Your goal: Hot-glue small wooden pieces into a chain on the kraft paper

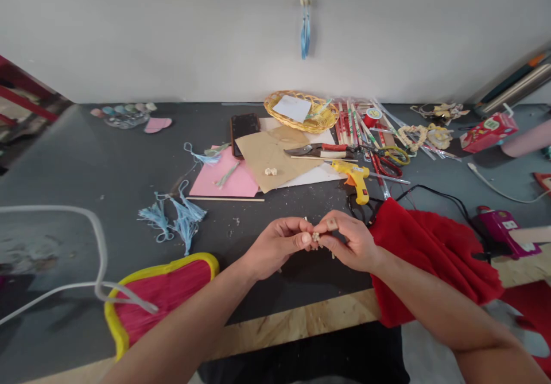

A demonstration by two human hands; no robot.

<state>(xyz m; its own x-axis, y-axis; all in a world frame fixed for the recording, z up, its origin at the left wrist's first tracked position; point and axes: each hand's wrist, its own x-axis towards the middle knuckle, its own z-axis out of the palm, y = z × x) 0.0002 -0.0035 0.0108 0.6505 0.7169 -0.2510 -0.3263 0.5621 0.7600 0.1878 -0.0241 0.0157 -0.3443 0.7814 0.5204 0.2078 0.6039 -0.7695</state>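
Note:
Near the table's front edge, my left hand (282, 243) and my right hand (350, 240) meet. Between their fingertips they pinch a small cream knotted piece (315, 237); short pale ends poke out around the fingers. A bandage wraps one finger of my right hand. Just beyond lies brown paper (258, 154) with a small cream bead-like piece (271, 171) on it. The yellow glue gun (356, 180) rests behind my right hand, and red-handled pliers (321, 151) lie farther back.
Blue tassels (185, 217) and pink paper (224, 174) lie at left. A wicker basket (271, 105), a phone (244, 128) and wrapped sticks (348, 123) are at the back. Red cloth (430, 252) lies under my right forearm; a yellow-edged red item (163, 292) sits by my left.

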